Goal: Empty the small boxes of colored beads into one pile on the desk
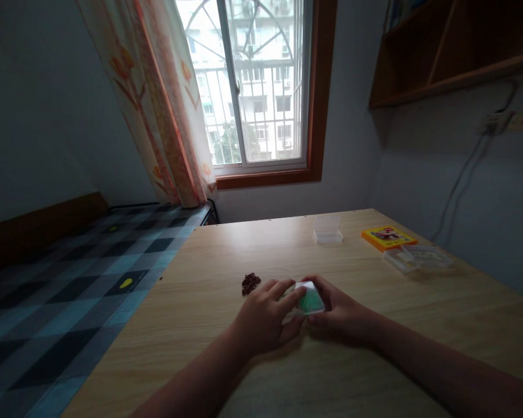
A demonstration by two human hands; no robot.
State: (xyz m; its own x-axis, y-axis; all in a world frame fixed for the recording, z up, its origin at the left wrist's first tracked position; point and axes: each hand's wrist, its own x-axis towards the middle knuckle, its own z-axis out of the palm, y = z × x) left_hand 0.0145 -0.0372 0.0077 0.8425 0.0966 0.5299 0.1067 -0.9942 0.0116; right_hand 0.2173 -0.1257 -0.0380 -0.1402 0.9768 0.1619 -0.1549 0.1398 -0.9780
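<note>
A small clear plastic box (pixel 312 300) with something green inside is between my two hands, just above or on the wooden table. My right hand (pixel 333 305) wraps round its right side, thumb in front and fingers behind. From the left, my left hand (pixel 265 316) grips it too, with fingers over the top and the thumb low in front. The left fingers hide part of the box, so I cannot tell whether its lid is open. Just beyond my left hand lies a small pile of dark reddish-brown bits (pixel 250 283).
Farther back on the table (pixel 192 307) stands an open clear plastic box (pixel 328 235). To the right are a yellow-orange box (pixel 387 237) and another open clear case (pixel 418 257). A bed with checked bedding (pixel 82 302) adjoins the left, and a wooden shelf (pixel 444 81) hangs at upper right.
</note>
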